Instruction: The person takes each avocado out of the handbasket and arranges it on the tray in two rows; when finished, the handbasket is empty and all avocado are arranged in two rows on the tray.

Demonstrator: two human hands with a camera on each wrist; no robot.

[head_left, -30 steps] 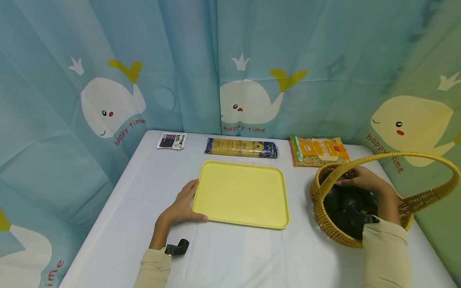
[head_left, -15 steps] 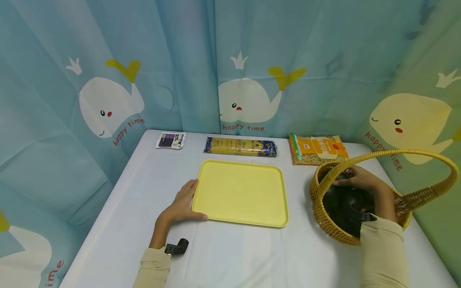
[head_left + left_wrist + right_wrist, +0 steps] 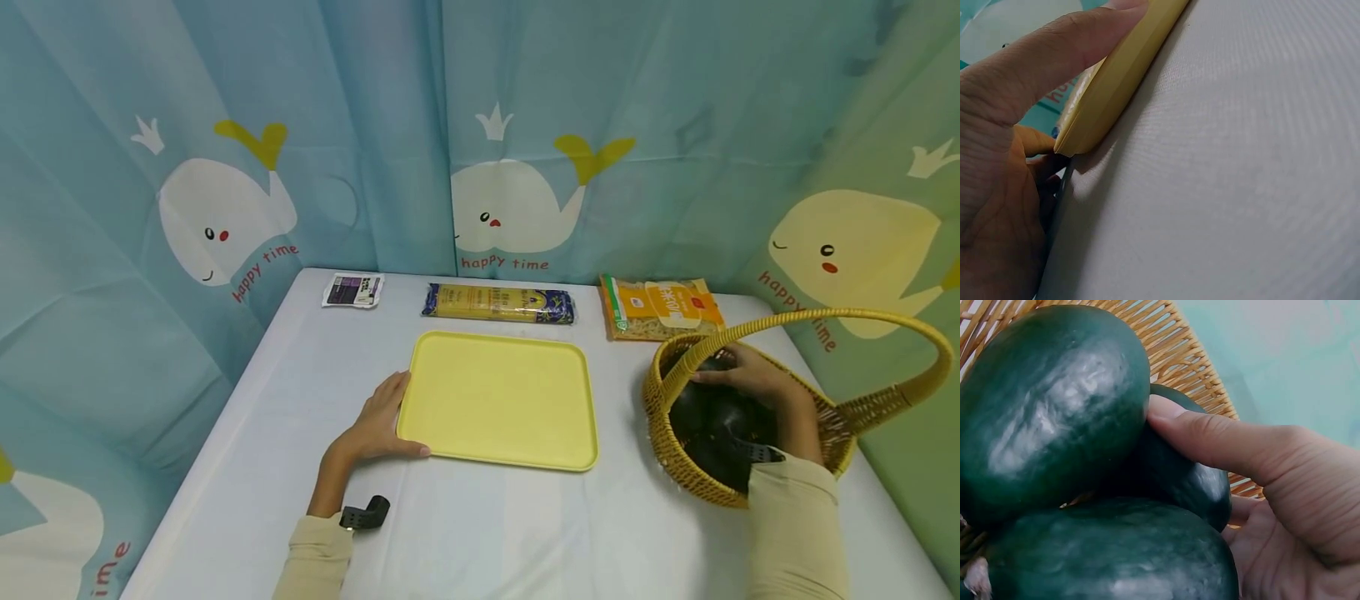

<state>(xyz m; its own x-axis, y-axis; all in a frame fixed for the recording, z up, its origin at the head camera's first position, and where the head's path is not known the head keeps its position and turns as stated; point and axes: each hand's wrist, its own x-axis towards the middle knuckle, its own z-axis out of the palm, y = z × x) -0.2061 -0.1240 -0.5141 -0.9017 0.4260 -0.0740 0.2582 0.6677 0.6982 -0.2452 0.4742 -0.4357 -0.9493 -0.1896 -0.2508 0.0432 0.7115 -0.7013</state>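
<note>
Both hands are occupied, well apart across the table point(image 3: 510, 533). Left hand point(image 3: 372, 427) grips the near left corner of a yellow tray point(image 3: 498, 400), its thumb along the near edge and its fingers at the left side; the left wrist view shows the thumb lying on the rim.

Right hand point(image 3: 761, 375) reaches down into a woven basket point(image 3: 672, 454), to the right of the tray and apart from it. As the right wrist view shows, its thumb lies across the rear fruit point(image 3: 1188, 484), with its fingers round the other side, so it holds this dark green, glossy oval inside the basket. Two more dark green ovals lie just beside it: the upper fruit point(image 3: 1054, 412) near the thumb tip, and the lower fruit point(image 3: 1116, 550) closest to that camera. The basket's tall handle point(image 3: 840, 313) arches above the right forearm.

Along the far edge lie a small white-and-purple packet point(image 3: 353, 291), a long yellow-and-blue packet point(image 3: 497, 303) behind the tray, and an orange packet point(image 3: 662, 308) just behind the basket. A blue curtain point(image 3: 390, 125) with printed whales hangs beyond.
</note>
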